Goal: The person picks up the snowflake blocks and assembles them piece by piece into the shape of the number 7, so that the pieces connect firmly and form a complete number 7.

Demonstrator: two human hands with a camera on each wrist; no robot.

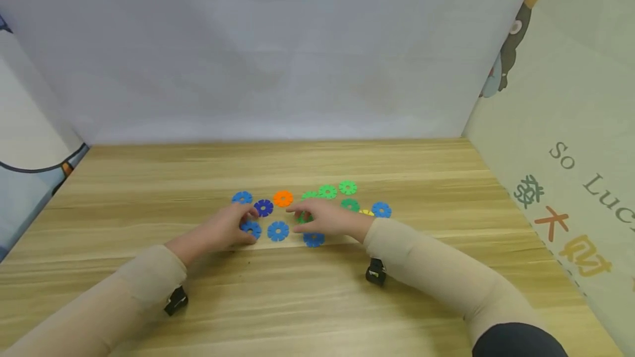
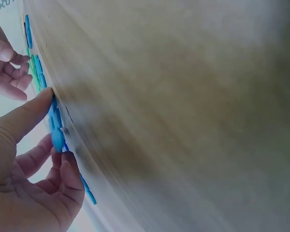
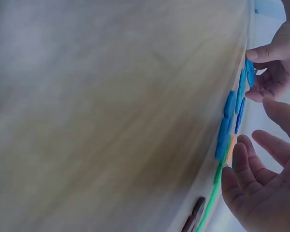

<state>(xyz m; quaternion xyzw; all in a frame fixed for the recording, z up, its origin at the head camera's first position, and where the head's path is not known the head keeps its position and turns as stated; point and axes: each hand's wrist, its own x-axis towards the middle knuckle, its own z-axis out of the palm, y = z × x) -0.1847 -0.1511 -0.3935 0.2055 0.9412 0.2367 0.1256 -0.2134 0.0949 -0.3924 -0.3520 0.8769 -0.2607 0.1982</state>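
Observation:
My left hand (image 1: 225, 227) pinches a light-blue notched interlocking disc (image 2: 57, 128) edgewise between thumb and fingers, low over the tabletop. Beside it lie a dark-blue disc (image 1: 263, 207), another light-blue disc (image 1: 278, 231) and one more blue disc (image 1: 242, 197) behind the fingers. My right hand (image 1: 329, 218) hovers with parted, loosely bent fingers and nothing visible between them. Partly hidden under it are a green disc (image 1: 305, 217) and a blue disc (image 1: 313, 239). An orange disc (image 1: 283, 198) lies just beyond its fingertips.
Several light-green discs (image 1: 327, 191) lie behind the right hand. A darker green disc (image 1: 350, 205), a partly covered yellow disc (image 1: 366, 212) and a blue disc (image 1: 381, 210) lie by the right wrist. The wooden table (image 1: 297, 302) meets a pale backdrop (image 1: 278, 81).

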